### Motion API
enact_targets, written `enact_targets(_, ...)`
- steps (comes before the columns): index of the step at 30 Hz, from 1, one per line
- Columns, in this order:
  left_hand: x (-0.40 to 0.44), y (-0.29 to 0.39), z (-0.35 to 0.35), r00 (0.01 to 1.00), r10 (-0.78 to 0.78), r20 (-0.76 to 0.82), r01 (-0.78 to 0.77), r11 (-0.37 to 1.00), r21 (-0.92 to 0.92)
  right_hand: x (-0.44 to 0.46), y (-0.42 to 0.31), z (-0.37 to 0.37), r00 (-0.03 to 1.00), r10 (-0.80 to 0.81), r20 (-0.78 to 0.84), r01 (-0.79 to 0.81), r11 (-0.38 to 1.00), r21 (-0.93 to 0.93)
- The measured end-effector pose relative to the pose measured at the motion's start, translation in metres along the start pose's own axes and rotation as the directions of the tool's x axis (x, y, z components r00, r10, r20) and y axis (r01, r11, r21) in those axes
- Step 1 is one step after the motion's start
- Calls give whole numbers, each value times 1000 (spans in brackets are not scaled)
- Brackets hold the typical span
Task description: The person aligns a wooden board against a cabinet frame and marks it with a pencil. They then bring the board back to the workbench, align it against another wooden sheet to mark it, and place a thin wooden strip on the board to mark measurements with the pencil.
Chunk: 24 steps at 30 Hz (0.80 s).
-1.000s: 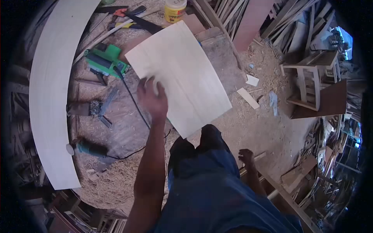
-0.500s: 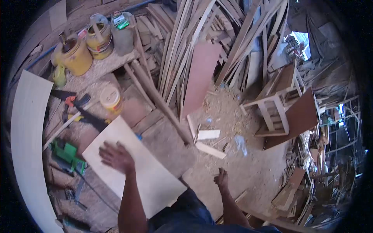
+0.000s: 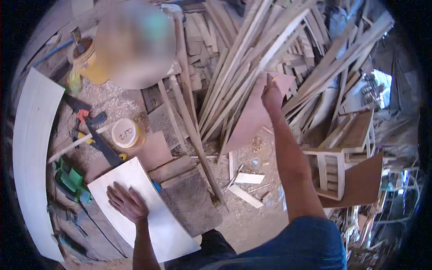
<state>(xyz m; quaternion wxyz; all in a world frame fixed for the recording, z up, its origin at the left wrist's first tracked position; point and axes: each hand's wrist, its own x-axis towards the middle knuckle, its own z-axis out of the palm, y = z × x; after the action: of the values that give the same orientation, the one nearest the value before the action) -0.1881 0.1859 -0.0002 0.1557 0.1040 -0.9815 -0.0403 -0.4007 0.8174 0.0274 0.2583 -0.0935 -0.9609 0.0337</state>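
My left hand (image 3: 127, 202) lies flat with fingers spread on a pale rectangular board (image 3: 164, 229). That board rests on the cluttered work surface in front of my body. My right arm is stretched far forward, and my right hand (image 3: 272, 96) is closed in front of a pinkish-brown sheet (image 3: 245, 121) that leans against a pile of wood strips (image 3: 240, 67). A small yellowish spot shows at its fingertips, too small to name. Whether the hand touches the sheet, I cannot tell.
Left of the board are a hand saw (image 3: 105, 146), a green power tool (image 3: 72, 182) with a cord, and a lidded tub (image 3: 127, 133). A long pale panel (image 3: 33, 166) stands at far left. A wooden stool-like frame (image 3: 330, 173) lies to the right. Part of the back is blurred.
My right hand has swung from low beside my body up and forward to the leaning sheet. My left hand stays on the board. The view has shifted.
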Motion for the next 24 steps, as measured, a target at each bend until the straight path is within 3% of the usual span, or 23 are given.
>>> enact_targets(3,1,2,0,999,-29,34,28,999,32,33,10,8,971,72,226,-45,991,-123)
enact_targets(6,-1,2,1,1000,-28,12,27,999,46,31,22,26,985,12,172,0,998,-68)
enact_targets(10,-2,2,4,1000,-26,3,25,999,44,29,9,10,983,-13,185,77,937,-341)
enact_targets(13,-2,3,2,1000,-19,6,19,999,43,7,-2,-25,964,-116,238,177,951,-255)
enact_targets(14,-2,5,0,1000,-23,11,22,999,42,-6,-5,-40,958,-208,199,261,921,-290)
enact_targets(16,0,5,-1,1000,-30,7,30,999,39,-33,-4,-71,900,-336,278,397,896,-200)
enact_targets(18,-3,1,3,999,-32,-7,32,999,34,-66,-25,-127,820,-330,468,381,924,-17)
enact_targets(22,-3,4,-3,999,-43,5,43,998,35,-140,-33,-206,779,-288,557,359,933,-21)
enact_targets(24,-4,1,-2,999,-41,-1,41,999,24,-176,-10,-237,789,-140,598,210,976,-49)
